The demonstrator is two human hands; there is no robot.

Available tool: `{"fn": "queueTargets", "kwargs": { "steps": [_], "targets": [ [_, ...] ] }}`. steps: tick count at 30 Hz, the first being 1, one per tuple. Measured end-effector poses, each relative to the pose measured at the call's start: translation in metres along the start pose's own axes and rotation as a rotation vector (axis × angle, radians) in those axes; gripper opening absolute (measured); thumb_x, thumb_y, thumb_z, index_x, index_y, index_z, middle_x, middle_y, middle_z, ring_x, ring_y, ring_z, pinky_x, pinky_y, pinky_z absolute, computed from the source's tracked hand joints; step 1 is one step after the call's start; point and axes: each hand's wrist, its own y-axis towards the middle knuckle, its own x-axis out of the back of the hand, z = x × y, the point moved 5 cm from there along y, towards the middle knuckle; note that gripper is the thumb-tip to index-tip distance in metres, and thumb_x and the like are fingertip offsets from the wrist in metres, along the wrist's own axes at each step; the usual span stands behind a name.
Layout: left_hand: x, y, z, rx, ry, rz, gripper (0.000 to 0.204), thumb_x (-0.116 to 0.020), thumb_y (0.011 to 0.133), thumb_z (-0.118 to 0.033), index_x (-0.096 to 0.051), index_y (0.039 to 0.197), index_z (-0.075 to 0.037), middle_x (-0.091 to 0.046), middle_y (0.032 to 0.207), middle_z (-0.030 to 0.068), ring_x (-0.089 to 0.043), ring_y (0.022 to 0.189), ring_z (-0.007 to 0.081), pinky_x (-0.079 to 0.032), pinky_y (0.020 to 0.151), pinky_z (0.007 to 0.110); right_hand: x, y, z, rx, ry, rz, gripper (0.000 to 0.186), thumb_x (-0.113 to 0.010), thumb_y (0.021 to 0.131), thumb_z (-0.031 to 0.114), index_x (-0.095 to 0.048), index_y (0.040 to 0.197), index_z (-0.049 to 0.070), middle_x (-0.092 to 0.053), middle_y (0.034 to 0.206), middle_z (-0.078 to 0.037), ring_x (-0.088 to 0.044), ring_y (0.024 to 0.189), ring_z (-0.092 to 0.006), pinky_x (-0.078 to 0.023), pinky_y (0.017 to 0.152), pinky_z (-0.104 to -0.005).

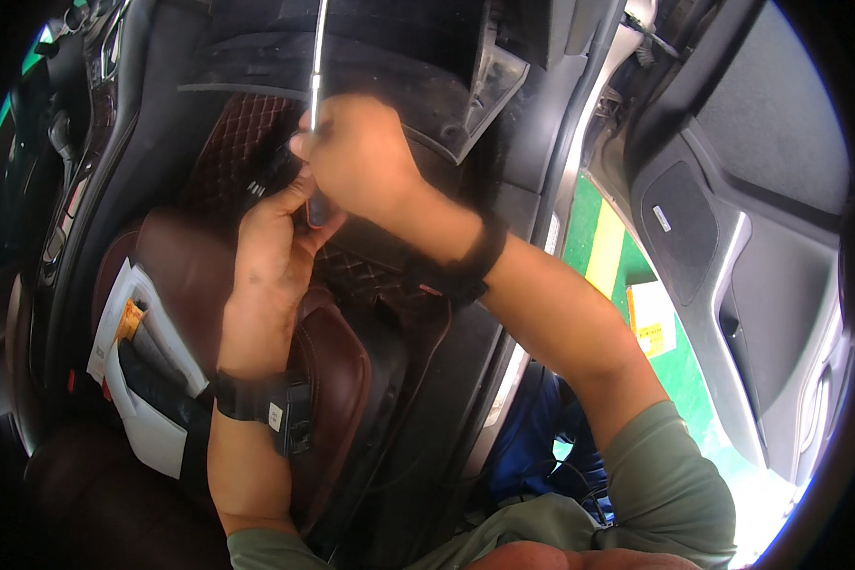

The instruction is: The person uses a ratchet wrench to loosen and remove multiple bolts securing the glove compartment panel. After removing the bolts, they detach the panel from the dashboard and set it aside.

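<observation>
My right hand [356, 152] is closed around a long chrome metal shaft [315, 76] that runs toward the top of the view. My left hand [275, 228] is closed just below it, on the dark handle [316, 211] with red-orange trim at the lower end of this tool. A small black piece with pale marks [267, 179] sits beside the tool, partly behind my hands; I cannot make out what it is. Beyond them are a dark plastic dashboard underside [418, 66] and a brown quilted floor mat [228, 152].
A brown leather seat [166, 247] carries papers and a black item [152, 465] at left. The centre console [76, 161] runs along the left. At right, an open car door [741, 218] stands beside the door sill [508, 370], over a green floor with yellow stripe [603, 242].
</observation>
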Motion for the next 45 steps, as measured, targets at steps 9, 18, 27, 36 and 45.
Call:
{"fn": "queueTargets", "kwargs": {
  "steps": [9,18,27,36,45],
  "targets": [
    [0.017,0.012,0.010,0.025,-0.100,0.028,0.019,-0.059,0.105,-0.014,-0.065,0.119,-0.002,-0.064,0.119,0.0073,-0.062,0.109,0.0175,-0.055,0.097,0.039,-0.016,-0.014,-0.032,-0.045,0.514,0.211,0.027,-0.073,0.090,0.010,-0.065,0.109,-0.008,-0.073,0.091,-0.014,-0.072,0.084,-0.0242,-0.057,0.079,-0.0363],
    [0.010,0.007,0.001,0.030,-0.198,0.019,0.022,-0.049,0.108,-0.010,-0.060,0.122,0.002,-0.063,0.117,0.0103,-0.065,0.104,0.0197,-0.059,0.098,0.037,-0.013,-0.020,-0.032,-0.133,0.301,0.019,0.031,-0.084,0.082,0.017,-0.067,0.096,-0.006,-0.074,0.094,-0.017,-0.072,0.076,-0.0183,-0.057,0.072,-0.0307],
    [0.013,0.010,0.006,0.062,-0.193,-0.001,0.023,-0.045,0.110,-0.014,-0.061,0.118,-0.001,-0.065,0.109,0.0082,-0.063,0.094,0.0183,-0.057,0.077,0.028,-0.013,-0.011,-0.037,-0.098,0.599,0.317,0.026,-0.076,0.088,0.004,-0.068,0.109,-0.009,-0.074,0.094,-0.009,-0.071,0.082,-0.0167,-0.058,0.075,-0.0293],
    [0.019,0.014,0.013,0.099,-0.202,0.104,0.026,-0.043,0.112,-0.026,-0.058,0.122,-0.006,-0.061,0.101,0.0078,-0.061,0.082,0.0198,-0.052,0.065,0.026,-0.015,-0.007,-0.039,-0.127,0.740,0.366,0.035,-0.080,0.091,0.019,-0.072,0.115,-0.006,-0.074,0.103,-0.012,-0.068,0.101,-0.0177,-0.055,0.089,-0.0309],
    [0.007,0.005,0.004,0.064,-0.219,0.044,0.020,-0.047,0.108,-0.018,-0.059,0.116,-0.005,-0.061,0.102,0.0095,-0.059,0.089,0.0217,-0.050,0.080,0.035,-0.022,-0.015,-0.028,-0.195,0.770,0.328,0.032,-0.077,0.093,0.014,-0.067,0.115,-0.007,-0.072,0.102,-0.012,-0.069,0.089,-0.0162,-0.057,0.081,-0.0276]
  ]
}}
